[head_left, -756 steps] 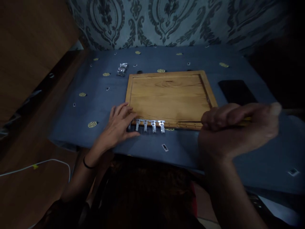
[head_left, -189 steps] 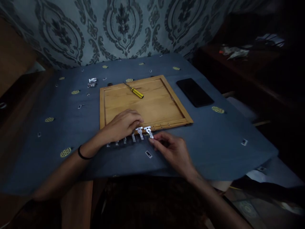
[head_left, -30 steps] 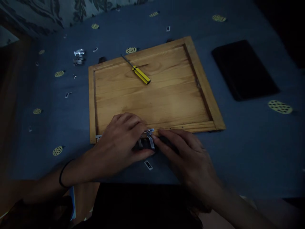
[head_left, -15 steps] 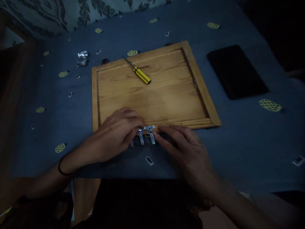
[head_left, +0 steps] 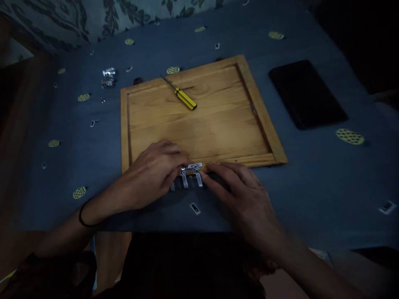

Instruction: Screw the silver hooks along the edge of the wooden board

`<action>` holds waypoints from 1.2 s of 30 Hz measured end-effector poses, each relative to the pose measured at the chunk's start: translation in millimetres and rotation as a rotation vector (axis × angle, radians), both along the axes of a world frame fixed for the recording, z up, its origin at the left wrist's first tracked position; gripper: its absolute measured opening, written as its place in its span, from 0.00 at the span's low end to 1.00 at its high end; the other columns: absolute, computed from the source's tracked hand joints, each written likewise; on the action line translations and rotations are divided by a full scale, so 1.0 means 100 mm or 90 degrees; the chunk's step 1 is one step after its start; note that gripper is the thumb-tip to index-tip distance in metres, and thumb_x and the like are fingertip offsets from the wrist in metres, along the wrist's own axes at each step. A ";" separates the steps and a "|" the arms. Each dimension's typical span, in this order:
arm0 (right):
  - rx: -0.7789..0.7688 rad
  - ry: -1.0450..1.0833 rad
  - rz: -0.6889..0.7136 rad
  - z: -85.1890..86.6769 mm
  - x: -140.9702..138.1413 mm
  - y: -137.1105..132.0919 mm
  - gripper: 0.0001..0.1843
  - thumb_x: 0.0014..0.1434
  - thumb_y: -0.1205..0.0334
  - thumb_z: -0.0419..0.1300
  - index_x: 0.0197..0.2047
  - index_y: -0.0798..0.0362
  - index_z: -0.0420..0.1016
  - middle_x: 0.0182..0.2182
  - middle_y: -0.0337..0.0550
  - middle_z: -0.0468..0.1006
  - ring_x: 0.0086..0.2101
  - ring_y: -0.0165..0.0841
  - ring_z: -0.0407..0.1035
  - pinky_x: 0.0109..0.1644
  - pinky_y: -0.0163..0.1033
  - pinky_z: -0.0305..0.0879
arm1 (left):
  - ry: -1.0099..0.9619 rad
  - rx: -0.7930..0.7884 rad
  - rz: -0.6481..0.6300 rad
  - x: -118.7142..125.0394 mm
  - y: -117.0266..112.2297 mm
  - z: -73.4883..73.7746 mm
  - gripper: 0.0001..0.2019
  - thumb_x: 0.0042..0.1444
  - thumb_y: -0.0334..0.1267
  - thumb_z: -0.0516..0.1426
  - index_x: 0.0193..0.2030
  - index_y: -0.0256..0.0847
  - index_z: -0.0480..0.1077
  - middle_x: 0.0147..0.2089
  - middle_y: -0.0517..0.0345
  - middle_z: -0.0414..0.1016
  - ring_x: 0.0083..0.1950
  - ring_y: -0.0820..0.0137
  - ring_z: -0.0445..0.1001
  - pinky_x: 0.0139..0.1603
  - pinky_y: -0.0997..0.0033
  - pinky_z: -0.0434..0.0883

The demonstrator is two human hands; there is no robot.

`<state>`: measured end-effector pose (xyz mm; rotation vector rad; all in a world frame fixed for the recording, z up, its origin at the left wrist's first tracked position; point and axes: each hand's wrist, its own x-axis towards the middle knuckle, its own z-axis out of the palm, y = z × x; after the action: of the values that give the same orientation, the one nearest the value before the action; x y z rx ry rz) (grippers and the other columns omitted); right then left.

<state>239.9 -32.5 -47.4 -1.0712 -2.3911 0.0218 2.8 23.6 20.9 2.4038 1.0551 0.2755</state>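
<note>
A shallow wooden panel with a raised frame [head_left: 199,120] lies on the table. At its near edge are silvery metal brackets, one T-shaped [head_left: 196,171] and one with a round plate and a downward prong [head_left: 184,176]. Part of another prong shows beside my left hand [head_left: 156,170]. That hand is closed over the edge, its fingertips at the brackets; what they pinch is hidden. My right hand [head_left: 243,191] has its fingers stretched out and apart. Its thumb tip touches or nearly touches the T-shaped bracket, while its forefinger rests by the frame edge.
A yellow and black screwdriver [head_left: 186,99] lies on the panel. Several more metal brackets [head_left: 109,77] sit in a pile at back left, near small screws [head_left: 102,100]. A dark flat rectangular object [head_left: 308,94] lies to the right on the patterned blue cloth [head_left: 311,187].
The view has shifted very slightly. Both hands and the brackets keep almost the same places, with no clear change in grip.
</note>
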 end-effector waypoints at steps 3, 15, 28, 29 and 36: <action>-0.014 -0.003 0.006 -0.01 0.01 0.00 0.25 0.66 0.77 0.51 0.62 0.53 0.74 0.55 0.51 0.80 0.54 0.42 0.69 0.55 0.50 0.74 | 0.000 0.004 0.001 0.00 0.00 0.00 0.14 0.70 0.28 0.49 0.43 0.40 0.76 0.47 0.53 0.80 0.53 0.61 0.76 0.55 0.59 0.73; 0.010 0.003 0.007 0.01 -0.01 0.01 0.21 0.67 0.76 0.53 0.59 0.57 0.76 0.52 0.53 0.80 0.51 0.43 0.69 0.53 0.49 0.73 | 0.037 0.004 0.013 0.04 -0.03 0.01 0.22 0.60 0.58 0.66 0.44 0.39 0.74 0.48 0.50 0.79 0.52 0.57 0.76 0.53 0.55 0.74; 0.024 0.004 0.000 0.02 -0.02 0.01 0.20 0.69 0.75 0.51 0.58 0.54 0.74 0.52 0.50 0.81 0.50 0.41 0.70 0.53 0.48 0.74 | 0.132 0.111 0.043 0.16 -0.18 -0.08 0.19 0.57 0.46 0.70 0.46 0.37 0.72 0.50 0.50 0.78 0.54 0.53 0.75 0.52 0.52 0.73; 0.026 0.005 0.000 0.02 -0.03 0.01 0.19 0.69 0.75 0.51 0.58 0.54 0.74 0.52 0.50 0.81 0.50 0.41 0.70 0.53 0.47 0.73 | 0.131 0.114 0.040 0.16 -0.18 -0.08 0.19 0.57 0.45 0.71 0.46 0.37 0.72 0.50 0.50 0.78 0.54 0.53 0.75 0.52 0.52 0.73; 0.034 0.004 0.002 0.03 -0.02 0.02 0.17 0.70 0.74 0.52 0.57 0.55 0.74 0.51 0.50 0.81 0.49 0.40 0.71 0.52 0.46 0.73 | 0.132 0.110 0.024 0.15 -0.17 -0.05 0.17 0.57 0.45 0.70 0.45 0.38 0.71 0.48 0.50 0.77 0.53 0.54 0.74 0.52 0.52 0.73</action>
<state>237.7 -30.6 -44.8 -1.0406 -2.3738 -0.0377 17.5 6.6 16.3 2.6129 1.2141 0.1369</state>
